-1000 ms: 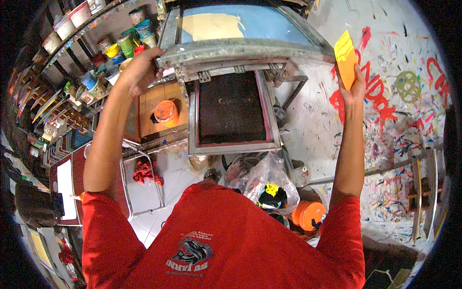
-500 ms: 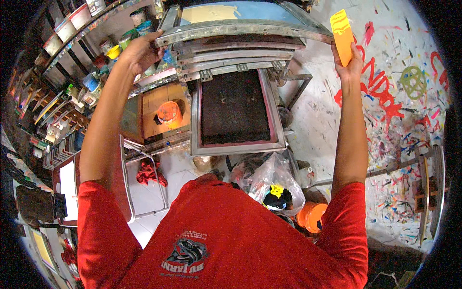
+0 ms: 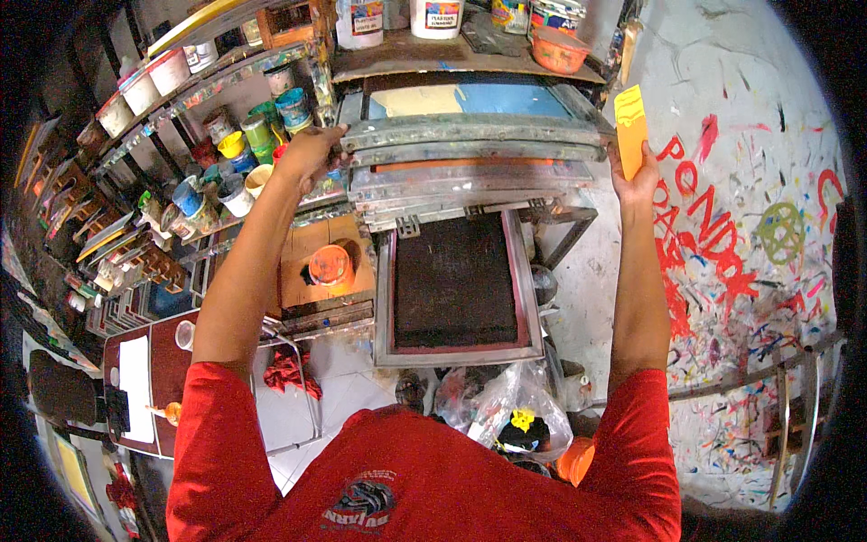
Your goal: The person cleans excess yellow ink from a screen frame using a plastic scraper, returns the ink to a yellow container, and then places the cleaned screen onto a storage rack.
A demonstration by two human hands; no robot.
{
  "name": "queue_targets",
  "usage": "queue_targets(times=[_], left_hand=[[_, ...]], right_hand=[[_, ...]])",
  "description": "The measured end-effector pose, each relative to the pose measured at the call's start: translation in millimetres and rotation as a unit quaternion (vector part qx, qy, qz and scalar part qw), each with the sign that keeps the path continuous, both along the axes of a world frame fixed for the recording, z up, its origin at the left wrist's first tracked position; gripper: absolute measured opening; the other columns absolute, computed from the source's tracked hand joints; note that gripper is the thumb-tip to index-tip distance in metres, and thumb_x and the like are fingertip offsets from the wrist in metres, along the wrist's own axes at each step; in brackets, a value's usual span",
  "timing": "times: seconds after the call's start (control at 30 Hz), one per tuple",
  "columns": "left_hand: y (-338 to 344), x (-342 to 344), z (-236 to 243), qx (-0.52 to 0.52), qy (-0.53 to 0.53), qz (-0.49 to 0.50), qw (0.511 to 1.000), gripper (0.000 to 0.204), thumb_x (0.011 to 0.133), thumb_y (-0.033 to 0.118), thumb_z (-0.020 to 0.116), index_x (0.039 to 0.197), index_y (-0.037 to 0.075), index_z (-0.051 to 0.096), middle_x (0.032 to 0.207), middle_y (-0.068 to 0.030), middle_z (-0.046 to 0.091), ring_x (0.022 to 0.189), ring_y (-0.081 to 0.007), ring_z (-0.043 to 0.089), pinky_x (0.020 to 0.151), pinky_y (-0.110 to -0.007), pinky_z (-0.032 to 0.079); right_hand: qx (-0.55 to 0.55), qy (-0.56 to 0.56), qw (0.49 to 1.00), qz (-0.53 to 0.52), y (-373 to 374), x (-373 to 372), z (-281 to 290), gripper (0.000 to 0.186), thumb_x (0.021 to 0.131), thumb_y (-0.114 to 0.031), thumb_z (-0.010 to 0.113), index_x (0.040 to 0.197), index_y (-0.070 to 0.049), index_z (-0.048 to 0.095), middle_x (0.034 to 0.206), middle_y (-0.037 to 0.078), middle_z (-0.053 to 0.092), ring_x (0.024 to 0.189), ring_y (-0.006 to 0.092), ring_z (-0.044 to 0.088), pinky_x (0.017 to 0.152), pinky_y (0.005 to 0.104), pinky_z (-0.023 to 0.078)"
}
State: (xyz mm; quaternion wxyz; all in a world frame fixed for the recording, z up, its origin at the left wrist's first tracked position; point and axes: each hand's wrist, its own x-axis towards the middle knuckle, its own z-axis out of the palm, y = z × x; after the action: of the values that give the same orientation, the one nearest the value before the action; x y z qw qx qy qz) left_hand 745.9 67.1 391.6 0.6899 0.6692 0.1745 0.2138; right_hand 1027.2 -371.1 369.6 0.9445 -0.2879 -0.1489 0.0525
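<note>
My left hand [image 3: 309,160] is closed on the left end of a metal-edged printing screen [image 3: 470,132], whose mesh carries a cream patch and a blue patch. At the screen's right end is my right hand [image 3: 638,176], closed round a flat orange scraper [image 3: 629,131] held upright, its top smeared with yellow ink. Whether that hand's fingers also grip the frame is hard to see. Below the held screen lie several stacked frames [image 3: 470,185]. Lowest and closest to me sits a screen with dark mesh [image 3: 456,280], hinged by metal clamps.
Ink tubs [image 3: 262,135] crowd the shelves at left. An orange cup [image 3: 330,265] stands on a wooden board. White tubs [image 3: 438,16] and an orange bowl [image 3: 560,50] occupy the back shelf. A paint-marked wall [image 3: 722,226] rises at right; a plastic bag [image 3: 506,406] lies near me.
The view has tilted up, bringing the back shelf into sight. Both hands and the held screen have moved away from me, and the screen looks smaller. Both grips are kept.
</note>
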Motion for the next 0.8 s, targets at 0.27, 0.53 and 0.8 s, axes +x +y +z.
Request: queue_targets(times=[0.27,0.53,0.8], left_hand=[[29.1,10.1,14.3,0.207,0.091,-0.053,0.973,0.04,0.072,0.03,0.075,0.083,-0.005,0.058,0.072,-0.008,0.059,0.057,-0.0123,0.051,0.049,-0.026,0.041],[25.6,5.4,11.3,0.316,0.055,-0.015,0.947,0.061,0.07,0.035,0.077,0.101,-0.01,0.05,0.082,-0.0111,0.058,0.072,-0.0158,0.055,0.063,-0.028,0.045],[11.6,-1.1,-2.6,0.325,-0.045,0.034,0.944,0.05,0.08,0.024,0.069,0.111,-0.005,0.042,0.081,-0.0106,0.059,0.071,-0.0143,0.054,0.063,-0.026,0.044]], right_hand=[[-0.001,-0.012,1.0,0.019,-1.8,15.3,-7.0,0.03,0.091,-0.023,0.046,0.114,-0.004,0.05,0.108,0.011,0.061,0.096,0.0261,0.06,0.082,0.0418,0.051],[-0.038,-0.008,0.999,0.017,-3.1,15.0,-1.7,0.029,0.089,-0.024,0.05,0.111,-0.005,0.053,0.106,0.009,0.062,0.093,0.0247,0.061,0.077,0.0377,0.052],[-0.045,0.027,0.999,-0.009,5.0,14.1,0.6,0.029,0.086,-0.022,0.055,0.111,-0.006,0.054,0.106,0.009,0.062,0.093,0.024,0.061,0.078,0.0356,0.051]])
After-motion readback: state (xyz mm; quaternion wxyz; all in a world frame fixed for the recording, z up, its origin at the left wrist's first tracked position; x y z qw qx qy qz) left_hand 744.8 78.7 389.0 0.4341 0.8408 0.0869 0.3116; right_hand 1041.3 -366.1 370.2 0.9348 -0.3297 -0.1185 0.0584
